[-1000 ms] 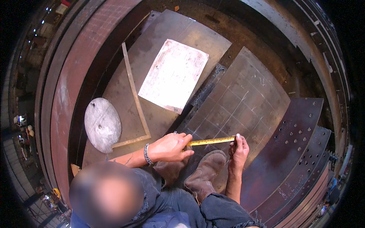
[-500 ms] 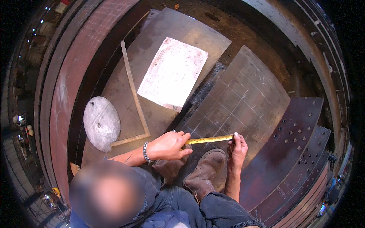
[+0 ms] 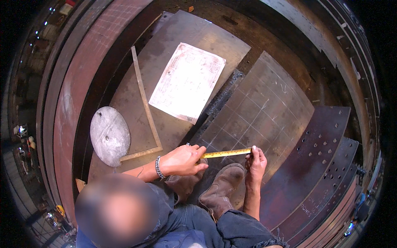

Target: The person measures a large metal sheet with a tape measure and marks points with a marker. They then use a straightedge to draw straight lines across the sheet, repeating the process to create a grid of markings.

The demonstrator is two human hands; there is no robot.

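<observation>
A yellow tape measure (image 3: 226, 153) is stretched between my two hands, above the gridded steel plate and my boots. My left hand (image 3: 184, 160), with a chain bracelet at its wrist, is closed around the tape's left part; a case, if there is one, is hidden by the fingers. At the tape's right end, my right hand (image 3: 257, 160) pinches the strip between thumb and fingers. Under the tape lies a dark steel plate (image 3: 264, 105) marked with a grid of pale lines. To the left of my left hand is a metal carpenter's square (image 3: 146, 103).
A paper drawing (image 3: 188, 80) lies on another steel plate (image 3: 124, 89). A round pale metal disc (image 3: 110, 134) rests left of the square. Plates with drilled holes (image 3: 318, 144) stack at right. Brown boots (image 3: 225, 184) stand close below the tape. A reddish steel beam (image 3: 76, 91) runs along the left.
The whole view has shifted slightly. Both hands keep their hold on the tape, which stays stretched at nearly the same length.
</observation>
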